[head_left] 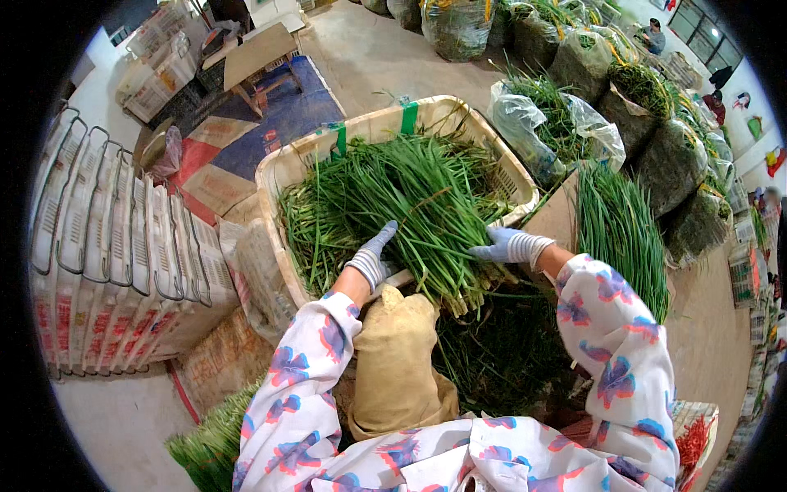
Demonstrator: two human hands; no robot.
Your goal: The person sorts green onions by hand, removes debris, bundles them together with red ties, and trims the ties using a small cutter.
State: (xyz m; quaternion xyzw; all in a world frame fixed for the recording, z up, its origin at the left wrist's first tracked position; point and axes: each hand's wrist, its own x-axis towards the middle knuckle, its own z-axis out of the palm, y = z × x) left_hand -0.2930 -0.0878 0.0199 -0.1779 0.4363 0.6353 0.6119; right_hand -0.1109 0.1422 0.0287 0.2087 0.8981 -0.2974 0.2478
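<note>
A loose bundle of garlic chives (424, 215) lies over more chives in a cream plastic crate (280, 246), its pale cut ends reaching past the near rim. My left hand (373, 255), in a grey-blue glove, holds the bundle's left side; its thumb shows and some fingers are hidden. On the opposite side, my right hand (510, 246), gloved alike, grips the bundle near the stem ends. The two hands have the chives between them. Below the crate, a tan cloth (396, 363) covers my knee, and dark loose leaves (504, 350) lie to its right.
Stacked white plastic crates (129, 246) with wire handles stand at left. Neatly laid chives (621, 234) rest on a board at right, others (215, 436) at lower left. Several filled sacks (670, 160) line the right side. A wooden table (261, 55) stands behind; a person (655, 38) is far off.
</note>
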